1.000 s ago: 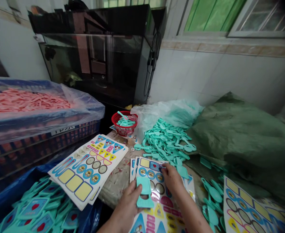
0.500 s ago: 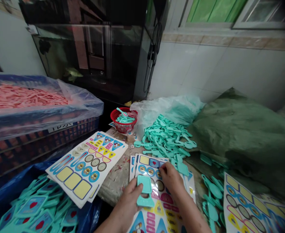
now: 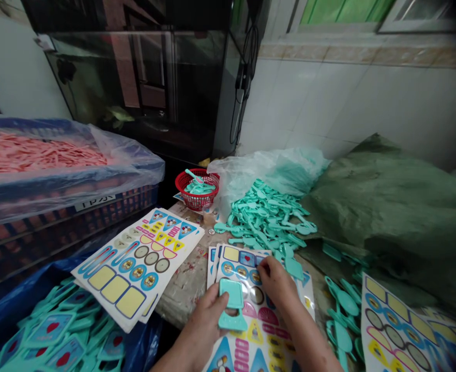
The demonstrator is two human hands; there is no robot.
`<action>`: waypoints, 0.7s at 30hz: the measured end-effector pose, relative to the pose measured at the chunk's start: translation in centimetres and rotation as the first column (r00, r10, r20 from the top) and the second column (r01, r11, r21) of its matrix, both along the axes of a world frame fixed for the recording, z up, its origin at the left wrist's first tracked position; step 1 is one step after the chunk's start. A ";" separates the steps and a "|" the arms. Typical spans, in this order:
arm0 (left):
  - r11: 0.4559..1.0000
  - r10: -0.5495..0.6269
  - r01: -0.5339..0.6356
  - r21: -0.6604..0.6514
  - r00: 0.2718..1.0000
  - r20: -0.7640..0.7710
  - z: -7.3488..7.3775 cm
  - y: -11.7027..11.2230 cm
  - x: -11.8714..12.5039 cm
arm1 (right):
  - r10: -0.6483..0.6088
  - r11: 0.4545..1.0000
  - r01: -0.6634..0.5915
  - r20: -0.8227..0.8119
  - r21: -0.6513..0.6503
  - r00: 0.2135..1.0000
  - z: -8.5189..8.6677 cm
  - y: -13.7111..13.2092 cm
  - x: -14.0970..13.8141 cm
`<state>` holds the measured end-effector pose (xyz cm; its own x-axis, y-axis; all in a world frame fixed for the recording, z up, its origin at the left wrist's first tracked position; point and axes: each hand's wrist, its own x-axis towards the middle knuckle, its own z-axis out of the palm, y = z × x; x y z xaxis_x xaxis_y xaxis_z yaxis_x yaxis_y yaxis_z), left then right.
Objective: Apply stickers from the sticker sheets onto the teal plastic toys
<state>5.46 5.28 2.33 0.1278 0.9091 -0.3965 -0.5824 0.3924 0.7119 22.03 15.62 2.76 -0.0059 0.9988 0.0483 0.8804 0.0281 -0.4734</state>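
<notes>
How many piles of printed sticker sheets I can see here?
3. One pile lies left of the left hand, which holds a teal plastic piece; one lies under the right hand; one lies at the lower right, cut by the frame. More may be hidden.

Smooth teal plastic piece [image 3: 233, 293], glossy paper sheet [image 3: 240, 271].

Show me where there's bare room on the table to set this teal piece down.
The stained table shows bare between the sticker stack and the sheets under your right hand. Teal plastic pieces crowd the far side.
</notes>
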 end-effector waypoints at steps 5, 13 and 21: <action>1.000 -0.029 0.029 -0.002 1.000 -0.008 0.2 0.1 0.0 | -0.111 0.993 0.104 -0.167 -0.053 0.980 0.0 0.5 -0.2; 0.999 0.007 -0.009 -0.053 0.999 -0.037 -0.1 0.3 0.1 | -0.123 0.980 -0.028 -0.705 -0.198 0.699 2.1 0.8 1.1; 1.000 0.005 -0.005 0.013 1.000 0.029 0.6 0.1 0.0 | -0.072 0.987 -0.109 -0.923 -0.122 0.379 5.6 -2.9 2.6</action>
